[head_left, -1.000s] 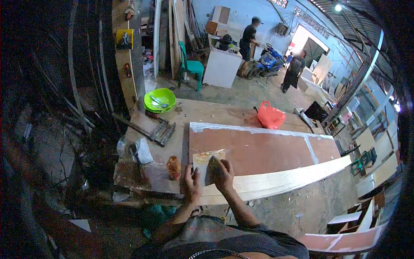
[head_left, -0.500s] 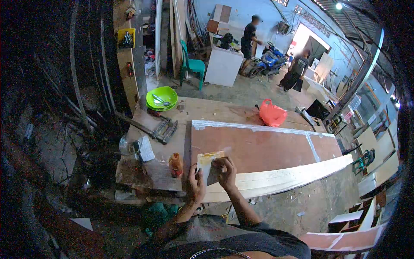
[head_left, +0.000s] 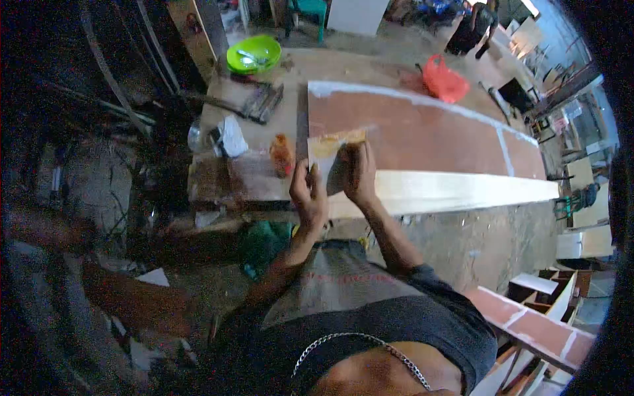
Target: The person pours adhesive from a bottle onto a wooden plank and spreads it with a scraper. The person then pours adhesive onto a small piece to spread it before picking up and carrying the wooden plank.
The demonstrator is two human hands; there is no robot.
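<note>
A pale flat card (head_left: 322, 155) with yellow-brown paste along its upper edge is held up in front of me, over the near edge of the workbench. My left hand (head_left: 309, 193) grips its lower left side, thumb in front. At the card's right side, my right hand (head_left: 359, 173) has its fingers bent and pressed together close to the paste; whatever they pinch is hidden and blurred. Left of the card stands an orange-brown bottle (head_left: 281, 156) with a red lower part. A reddish-brown panel (head_left: 409, 132) with white-smeared edges lies beyond my hands.
Pale boards (head_left: 449, 190) run along the bench's near side. On the wooden bench (head_left: 330, 63) are a green bowl (head_left: 271, 47) holding a spoon, a clamp (head_left: 263, 102), a white cloth or paper (head_left: 232, 136) and a red plastic bag (head_left: 444, 80). A person (head_left: 474, 30) stands farther back.
My view has tipped downward, so the bench and hands sit higher in the picture. My right hand has shifted slightly against the card; the left keeps its grip.
</note>
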